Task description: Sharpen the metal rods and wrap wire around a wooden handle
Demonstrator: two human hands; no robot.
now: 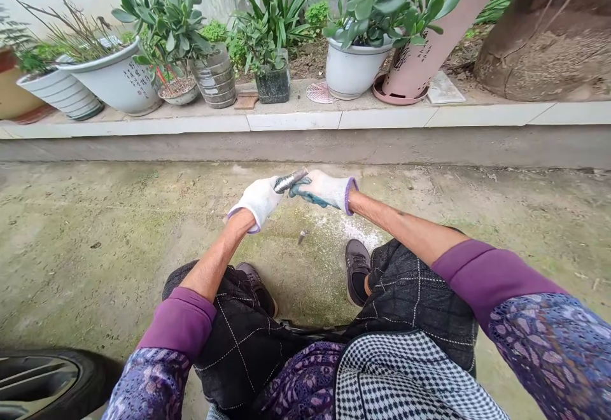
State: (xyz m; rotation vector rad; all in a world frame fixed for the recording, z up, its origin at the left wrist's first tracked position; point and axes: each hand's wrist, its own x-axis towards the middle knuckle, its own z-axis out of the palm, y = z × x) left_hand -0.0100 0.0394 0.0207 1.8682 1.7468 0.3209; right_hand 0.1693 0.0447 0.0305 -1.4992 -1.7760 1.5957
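My left hand [259, 202] and my right hand [323, 189] both wear white knit gloves, the right one with a blue-green coated palm. They meet in front of my knees over a slim silvery object [290, 181] with dark streaks, too blurred to name surely. My left hand grips its lower end, and the fingers of my right hand wrap around its middle. Below them, a small grey fragment [302, 236] lies on the concrete ground [95, 229], near a white powdery patch [356, 231].
My dark shoes [358, 272] and checked lap [415, 299] lie directly below my arms. A black tyre [52, 385] sits at the lower left. Ahead, a tiled concrete ledge [293, 121] holds several potted plants, including a white pot [352, 69].
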